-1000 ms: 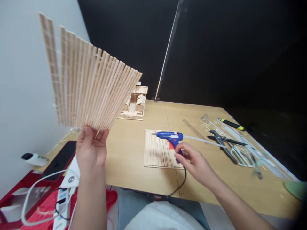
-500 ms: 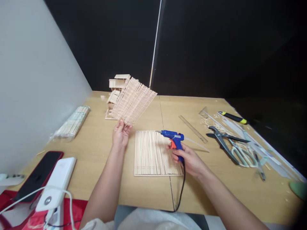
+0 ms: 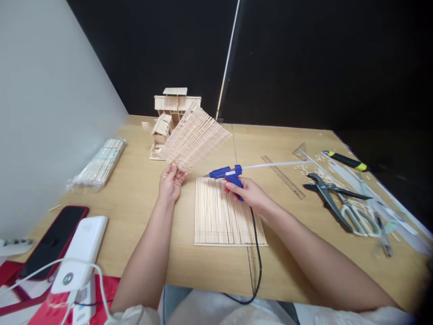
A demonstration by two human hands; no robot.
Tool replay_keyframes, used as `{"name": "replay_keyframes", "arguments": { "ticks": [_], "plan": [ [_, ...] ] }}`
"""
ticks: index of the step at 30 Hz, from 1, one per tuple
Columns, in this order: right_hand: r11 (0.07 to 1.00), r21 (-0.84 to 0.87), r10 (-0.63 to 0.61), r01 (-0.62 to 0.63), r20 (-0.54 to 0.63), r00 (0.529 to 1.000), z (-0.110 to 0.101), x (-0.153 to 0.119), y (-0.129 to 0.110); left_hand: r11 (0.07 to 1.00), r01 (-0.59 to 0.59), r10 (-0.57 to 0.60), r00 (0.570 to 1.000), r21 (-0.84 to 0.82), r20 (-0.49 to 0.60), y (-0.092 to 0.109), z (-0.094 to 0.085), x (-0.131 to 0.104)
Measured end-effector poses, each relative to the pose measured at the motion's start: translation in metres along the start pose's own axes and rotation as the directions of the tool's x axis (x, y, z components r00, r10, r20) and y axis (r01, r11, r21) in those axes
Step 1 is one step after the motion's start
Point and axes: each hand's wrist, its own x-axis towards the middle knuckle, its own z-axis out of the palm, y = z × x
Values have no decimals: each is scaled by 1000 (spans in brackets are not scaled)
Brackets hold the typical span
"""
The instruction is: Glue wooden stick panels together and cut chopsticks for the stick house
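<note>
My left hand [image 3: 172,183] is pinched on the lower edge of a tilted stick panel [image 3: 198,137], raised above the tabletop [image 3: 142,225]; my right hand [image 3: 248,193] is wrapped around the handle of a blue glue gun [image 3: 234,175]. Beneath it, a second stick panel [image 3: 216,216] lies flat toward the near edge. Stick model house [image 3: 177,104] stands at the far edge, phone [image 3: 54,241] by the near-left corner.

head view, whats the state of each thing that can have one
Raised stick panel, tilted, held up
Left grip, closed on panel's lower edge
Glue gun, pointing left, glue stick protruding
Right grip, closed around gun handle
Lower stick panel, lying flat
Phone, face up, screen dark
Bundled sticks, wrapped
Wooden model, standing, partly hidden
Utility knife, lying, blade unclear
Power bank, lying flat
</note>
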Motion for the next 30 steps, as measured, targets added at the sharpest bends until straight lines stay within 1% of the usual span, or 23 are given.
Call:
{"name": "replay_keyframes", "arguments": {
  "ticks": [2,4,7,10,14,18,24,30],
  "plan": [
    [991,-130,-22,17,-34,999,0,7,-2,1000,0,0,1000,3,17,-1,-2,2],
    [975,-221,-43,32,-48,998,2,12,0,1000,4,-4,1000,-2,26,-2,-3,4],
    [965,-260,-56,37,-64,996,8,15,4,1000,8,-8,1000,-1,28,-2,-5,5],
    [950,-313,-38,4,-101,994,14,14,6,1000,5,-5,999,3,37,-3,-7,6],
    [895,-446,-58,-23,-167,984,18,13,6,1000,4,-4,999,7,33,-4,-6,6],
    [840,-542,-88,-25,-181,980,19,14,5,1000,11,-10,1000,-2,20,-2,-3,5],
    [776,-630,-114,-33,-191,975,19,13,2,1000,11,-10,1000,-18,27,-1,-2,4],
    [760,-648,-112,-46,-200,973,19,13,3,1000,11,-10,1000,-18,20,-2,-2,4]
  ]
}}
